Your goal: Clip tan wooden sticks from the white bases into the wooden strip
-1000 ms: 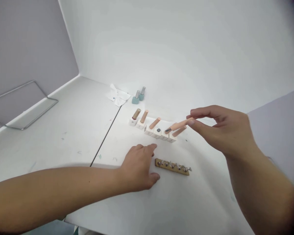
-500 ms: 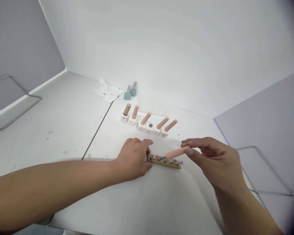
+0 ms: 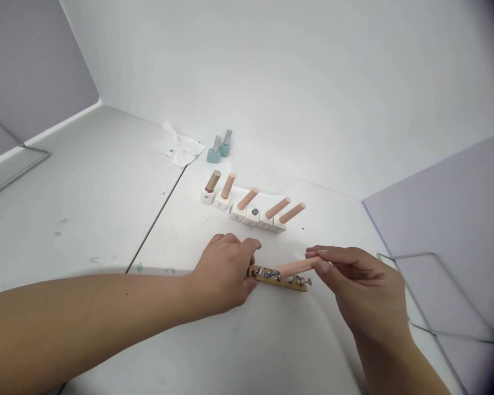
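Observation:
My left hand [image 3: 226,270] grips the left end of a narrow wooden stand [image 3: 286,282] lying on the white table. Several small metal clips or holders line the stand's top; what they carry is too small to make out. Between the thumb and fingers of my right hand [image 3: 360,282] is a nail polish brush [image 3: 298,267] by its peach cap handle. Its dark bristle end lies over the clips near the stand's left half. Behind, one white square polish bottle [image 3: 252,216] stands uncapped with a dark opening, in a row with capped ones.
Peach-capped bottles [image 3: 280,222] flank the uncapped one. Left of them stands a white bottle with a gold-brown cap [image 3: 209,192]. Two teal bottles [image 3: 214,155] and a crumpled white tissue [image 3: 181,149] sit farther back. A white panel [image 3: 271,82] rises behind; wire legs [image 3: 440,296] stand at right.
The brush tip has shifted slightly left along the stand and lies lower, closer to the clips. My left hand keeps its hold on the stand's end. The whole view has shifted a little.

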`<state>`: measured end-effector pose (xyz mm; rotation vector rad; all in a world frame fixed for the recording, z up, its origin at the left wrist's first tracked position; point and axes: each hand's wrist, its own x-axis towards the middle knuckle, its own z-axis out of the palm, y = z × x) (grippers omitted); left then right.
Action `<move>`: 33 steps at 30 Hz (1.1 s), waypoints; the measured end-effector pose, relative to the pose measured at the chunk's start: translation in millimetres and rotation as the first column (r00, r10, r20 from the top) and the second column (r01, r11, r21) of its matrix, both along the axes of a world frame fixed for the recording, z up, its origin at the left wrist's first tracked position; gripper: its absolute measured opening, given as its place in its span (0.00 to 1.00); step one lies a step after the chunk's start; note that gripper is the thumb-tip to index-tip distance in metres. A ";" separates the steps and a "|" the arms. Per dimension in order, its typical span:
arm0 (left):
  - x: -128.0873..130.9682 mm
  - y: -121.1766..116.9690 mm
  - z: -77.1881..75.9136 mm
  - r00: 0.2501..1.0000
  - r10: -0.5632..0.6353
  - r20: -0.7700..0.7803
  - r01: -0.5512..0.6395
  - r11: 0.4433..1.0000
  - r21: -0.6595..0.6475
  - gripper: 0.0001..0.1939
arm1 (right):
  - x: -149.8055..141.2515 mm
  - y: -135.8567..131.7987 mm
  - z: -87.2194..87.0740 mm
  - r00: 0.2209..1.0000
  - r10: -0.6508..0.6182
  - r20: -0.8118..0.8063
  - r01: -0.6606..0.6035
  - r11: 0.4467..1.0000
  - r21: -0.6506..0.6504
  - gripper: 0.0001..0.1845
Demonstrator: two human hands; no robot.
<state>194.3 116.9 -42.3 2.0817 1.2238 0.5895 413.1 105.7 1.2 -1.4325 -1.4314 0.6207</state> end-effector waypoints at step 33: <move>0.2 0.4 -0.5 1.000 0.024 0.020 -0.024 1.000 0.003 0.22 | -19.0 1.4 -3.9 0.965 -0.167 0.204 0.165 0.986 0.026 0.08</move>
